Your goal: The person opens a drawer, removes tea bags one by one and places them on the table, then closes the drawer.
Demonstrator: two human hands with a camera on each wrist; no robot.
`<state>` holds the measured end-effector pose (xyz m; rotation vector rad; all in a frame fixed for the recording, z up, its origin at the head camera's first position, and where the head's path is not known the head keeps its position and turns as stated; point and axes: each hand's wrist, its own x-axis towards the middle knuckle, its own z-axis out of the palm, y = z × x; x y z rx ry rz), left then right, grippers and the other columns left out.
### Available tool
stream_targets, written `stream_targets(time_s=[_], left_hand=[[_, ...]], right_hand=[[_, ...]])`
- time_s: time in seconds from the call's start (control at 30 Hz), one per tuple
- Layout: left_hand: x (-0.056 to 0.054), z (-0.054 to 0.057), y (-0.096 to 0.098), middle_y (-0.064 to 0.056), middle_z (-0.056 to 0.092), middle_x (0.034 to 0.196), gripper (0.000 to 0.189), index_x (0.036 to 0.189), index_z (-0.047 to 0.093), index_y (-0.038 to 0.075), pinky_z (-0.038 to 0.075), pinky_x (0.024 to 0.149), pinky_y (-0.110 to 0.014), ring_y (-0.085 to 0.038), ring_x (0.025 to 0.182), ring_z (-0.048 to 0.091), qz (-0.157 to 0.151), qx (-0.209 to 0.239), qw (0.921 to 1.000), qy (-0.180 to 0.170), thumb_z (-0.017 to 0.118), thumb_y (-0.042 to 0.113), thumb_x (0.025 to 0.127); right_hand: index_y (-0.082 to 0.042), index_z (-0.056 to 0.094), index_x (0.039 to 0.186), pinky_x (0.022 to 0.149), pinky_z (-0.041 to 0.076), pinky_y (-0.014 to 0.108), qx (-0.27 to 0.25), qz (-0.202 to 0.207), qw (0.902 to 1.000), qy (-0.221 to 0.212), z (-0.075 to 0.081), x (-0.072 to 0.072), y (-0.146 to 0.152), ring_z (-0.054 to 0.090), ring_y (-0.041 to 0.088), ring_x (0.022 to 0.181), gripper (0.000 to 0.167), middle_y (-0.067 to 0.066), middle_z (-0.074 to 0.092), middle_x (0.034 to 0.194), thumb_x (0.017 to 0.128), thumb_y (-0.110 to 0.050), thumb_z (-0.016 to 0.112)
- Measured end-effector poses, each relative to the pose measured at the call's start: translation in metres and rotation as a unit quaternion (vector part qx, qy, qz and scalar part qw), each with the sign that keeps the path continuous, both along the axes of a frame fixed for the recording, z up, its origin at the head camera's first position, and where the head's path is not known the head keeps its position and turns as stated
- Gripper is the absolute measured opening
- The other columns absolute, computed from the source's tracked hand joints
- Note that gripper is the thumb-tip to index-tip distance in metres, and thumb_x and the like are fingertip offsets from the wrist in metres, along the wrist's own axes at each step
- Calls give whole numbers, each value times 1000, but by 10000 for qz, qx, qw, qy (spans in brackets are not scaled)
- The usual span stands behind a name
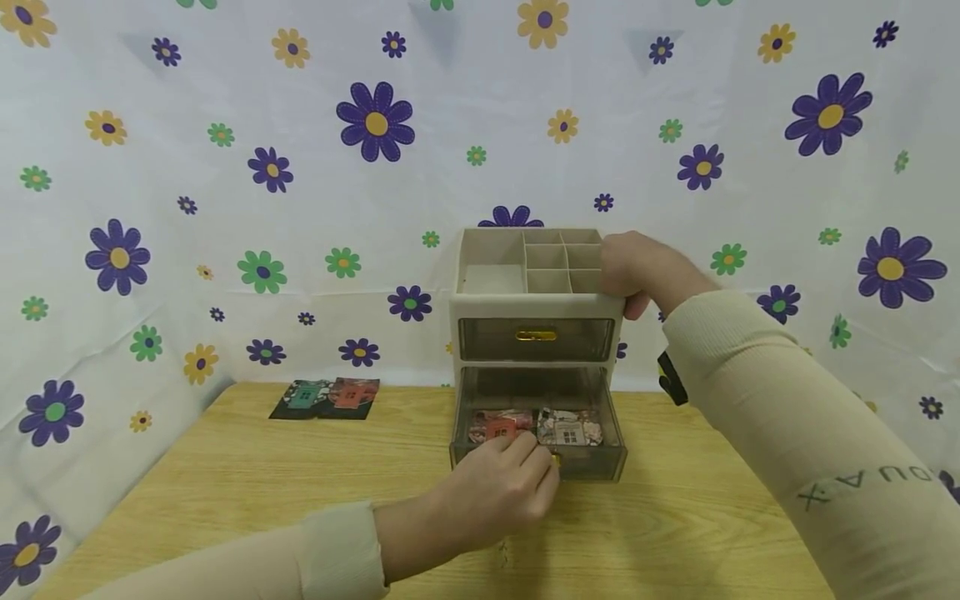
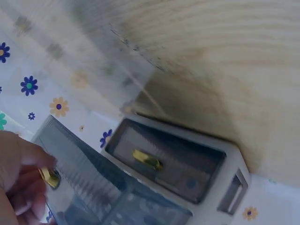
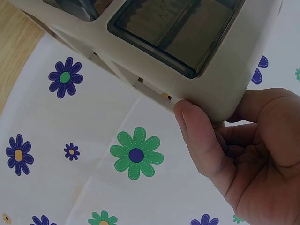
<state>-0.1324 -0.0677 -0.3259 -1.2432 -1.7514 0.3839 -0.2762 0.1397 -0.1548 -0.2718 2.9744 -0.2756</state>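
Drawer organizer (image 1: 540,307) at 1 o'clock on the table (image 1: 697,500), back edge; lower drawer (image 1: 592,464) out toward 6. Right hand (image 1: 628,265) clamped on the organizer's 2 o'clock corner, left hand (image 1: 506,483) at the drawer's 6 o'clock front. Two packets (image 1: 569,428) inside, two more packets (image 1: 352,395) at the organizer's 9; left hand's fingers curled on the gold handle (image 2: 49,178).

On the wooden table (image 1: 285,475), two flat dark packets (image 1: 324,407) lie left of the beige plastic organizer (image 1: 540,307); its grey translucent lower drawer (image 1: 592,465) holds a red packet (image 1: 498,423) left of a white packet (image 1: 570,428).
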Motion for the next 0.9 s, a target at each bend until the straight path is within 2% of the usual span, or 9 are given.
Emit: stream_targets(time_s=[0.13,0.27,0.4,0.53,0.6,0.63,0.77,0.83,0.9], left_hand=[[-3,8,-4,4,65,73,38,77,73,15,52,55,-22,-12,67,62,-463,355,9983,77,45,21,102],[-14,26,-9,4,64,68,25,72,72,15,51,54,-21,-11,62,59,-608,1000,9908,-684,64,28,91],[-30,43,-16,3,65,70,12,75,73,13,50,55,-22,-11,63,57,-375,1322,9797,-1459,73,20,85],[-46,50,-22,3,69,79,9,83,74,14,54,60,-25,-12,71,64,74,990,9695,-2240,75,23,87],[-53,52,-23,3,70,85,11,91,75,14,54,62,-25,-11,75,65,349,575,9548,-2895,74,24,89],[-57,53,-23,2,70,88,13,95,75,13,54,64,-27,-12,78,65,525,346,9436,-3250,74,24,89],[-71,54,-20,-4,70,103,30,114,70,9,55,76,-32,-16,89,65,1296,-520,8812,-4517,76,22,87],[-77,54,-18,-6,70,108,39,120,67,6,55,84,-34,-18,95,66,1615,-793,8551,-4863,78,20,85],[-82,53,-17,-6,70,109,42,122,66,6,55,87,-35,-19,97,66,1850,-958,8363,-5072,79,19,85]], right_hand=[[6,53,115,56,59,32,30,37,10000,-16,0,0,-1,72,28,71,23,25,62,101,93,7,55],[6,53,115,57,60,32,60,18,10000,-2,1,0,-2,71,29,73,22,25,62,101,92,6,55],[6,53,114,58,60,33,56,-50,10000,-2,0,0,-2,71,29,74,23,25,62,101,92,6,55],[7,52,114,56,60,32,120,-39,9999,2,0,0,-1,72,28,70,23,25,62,100,92,7,55],[7,52,114,55,59,32,145,-22,9999,15,0,0,-1,72,27,69,23,25,62,100,92,6,54],[7,53,114,55,59,32,154,-16,9999,23,0,0,0,72,27,69,22,25,63,100,92,6,55],[7,53,114,56,60,32,135,-21,9999,49,1,0,0,72,27,69,23,25,63,100,92,6,55],[7,54,114,56,59,32,146,-4,9999,63,0,0,0,72,27,69,22,25,63,100,92,6,55],[7,54,113,56,59,32,166,24,9998,73,1,-1,0,72,26,67,22,26,63,100,92,7,55]])
